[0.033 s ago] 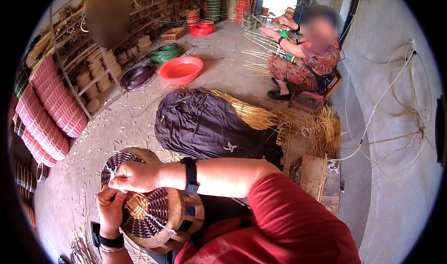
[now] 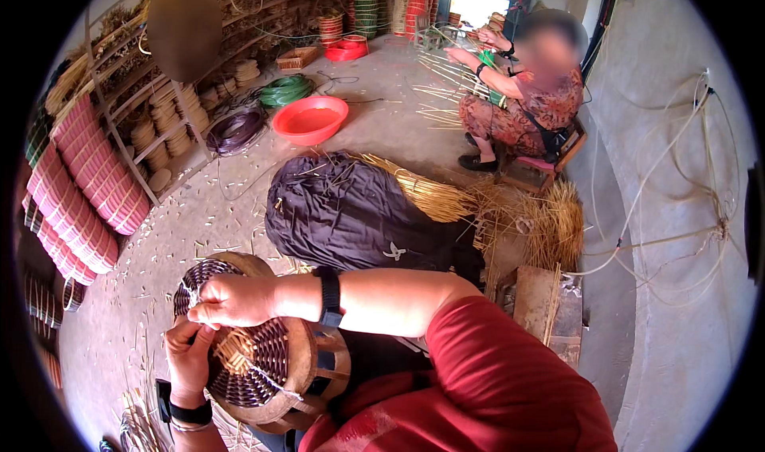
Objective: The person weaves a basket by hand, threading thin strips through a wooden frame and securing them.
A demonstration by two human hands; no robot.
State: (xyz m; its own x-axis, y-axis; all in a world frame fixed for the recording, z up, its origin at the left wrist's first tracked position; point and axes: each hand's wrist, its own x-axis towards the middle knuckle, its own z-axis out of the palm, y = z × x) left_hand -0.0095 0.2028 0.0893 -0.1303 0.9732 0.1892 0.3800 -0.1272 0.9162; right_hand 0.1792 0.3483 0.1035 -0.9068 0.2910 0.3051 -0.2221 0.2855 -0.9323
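A round piece of weaving (image 2: 271,348), dark brown with pale strips at its centre, lies over a brown, rounded form (image 2: 299,356) close to my body. My right hand (image 2: 235,299) reaches across above the weave's far part, its fingers closed in a pinch where a white cord (image 2: 192,294) shows. Just below, my left hand (image 2: 188,358) is closed too, thumb and finger pressed together close to my right fingertips; what it pinches is hidden. Another white twisted cord (image 2: 275,383) is fixed to the weave's near side, its end reaching the form's edge.
Beyond my right arm, a dark cloth (image 2: 343,213) covers part of a straw bundle (image 2: 422,193). A red basin (image 2: 311,120) and coils of green strip (image 2: 285,91) stand farther off. Pink woven stacks (image 2: 96,165) line the left. A seated co-worker (image 2: 526,93) holds long pale strips.
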